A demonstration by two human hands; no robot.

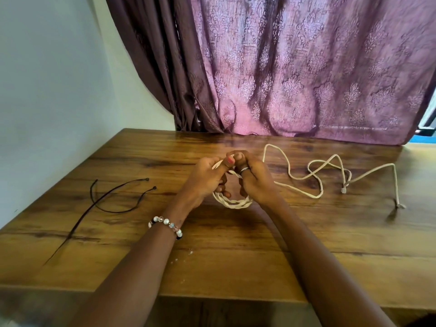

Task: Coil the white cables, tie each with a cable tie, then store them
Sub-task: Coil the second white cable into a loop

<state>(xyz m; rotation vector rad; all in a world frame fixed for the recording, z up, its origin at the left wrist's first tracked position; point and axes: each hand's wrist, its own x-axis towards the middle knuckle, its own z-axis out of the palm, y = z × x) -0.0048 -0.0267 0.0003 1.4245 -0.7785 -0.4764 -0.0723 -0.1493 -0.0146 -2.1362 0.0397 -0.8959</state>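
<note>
Both hands meet over the middle of the table point(236, 256), working on one white cable. The left hand point(207, 178) has its fingers curled through the coil point(232, 201), with the thumb pinching the top of the loops so the turns stay stacked instead of springing apart. The right hand point(253, 180), with a ring on one finger, is also curled round the top of the loops, seemingly feeding in the next turn. The coil hangs from the hands with its lower edge at, or just above, the wood; I cannot tell which.

The loose cable point(316, 172) trails off to the right across the table in slack bends, with small plugs at its ends, lying free so it can be drawn in without snagging. I cannot tell whether it is the tail of the same cable or a second one.

The black cable ties point(111, 197) lie well apart on the left, untouched, kept within reach for the tying step. By my reckoning the coiling is only partly done.
</note>
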